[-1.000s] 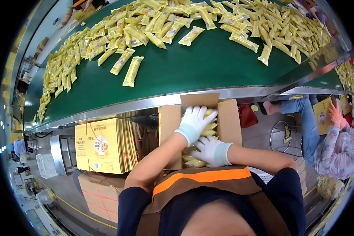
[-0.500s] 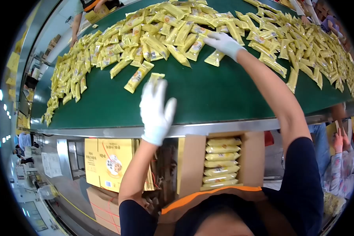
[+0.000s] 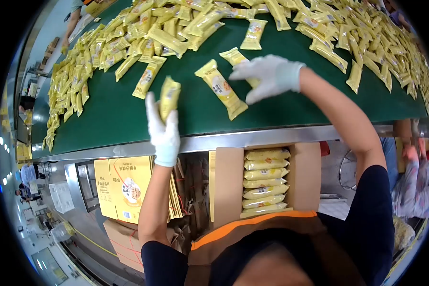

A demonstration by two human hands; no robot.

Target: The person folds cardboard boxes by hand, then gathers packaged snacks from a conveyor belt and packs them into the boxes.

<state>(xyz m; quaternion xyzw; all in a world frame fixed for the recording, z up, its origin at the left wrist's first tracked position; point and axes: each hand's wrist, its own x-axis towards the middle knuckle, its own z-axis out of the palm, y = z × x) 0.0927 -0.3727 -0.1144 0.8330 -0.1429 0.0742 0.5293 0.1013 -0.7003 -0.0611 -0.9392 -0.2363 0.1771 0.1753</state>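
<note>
In the head view, my gloved left hand (image 3: pixel 163 138) holds a yellow snack packet (image 3: pixel 169 98) between thumb and fingers, tilted up over the green belt (image 3: pixel 195 126). My gloved right hand (image 3: pixel 274 76) reaches in from the right with its fingers spread. Partly behind its fingers lies a second snack packet (image 3: pixel 235 57); whether they touch is unclear. Just left of that hand, a third snack packet (image 3: pixel 221 89) lies slanted, printed side up. Below the belt edge stands an open cardboard box (image 3: pixel 229 183) with a row of the same packets inside.
Large heaps of packets (image 3: pixel 367 43) cover the far side of the belt. A metal rim (image 3: pixel 262 138) runs along its near edge. Flat yellow cartons (image 3: pixel 124 186) stand at lower left. Another person's arm (image 3: pixel 71 26) shows at upper left, another person's sleeve (image 3: pixel 417 190) at right.
My right hand has come nearer from the heap, and packets now lie closer beside it. My left hand has moved slightly left and taken hold of a packet. The view has shifted somewhat.
</note>
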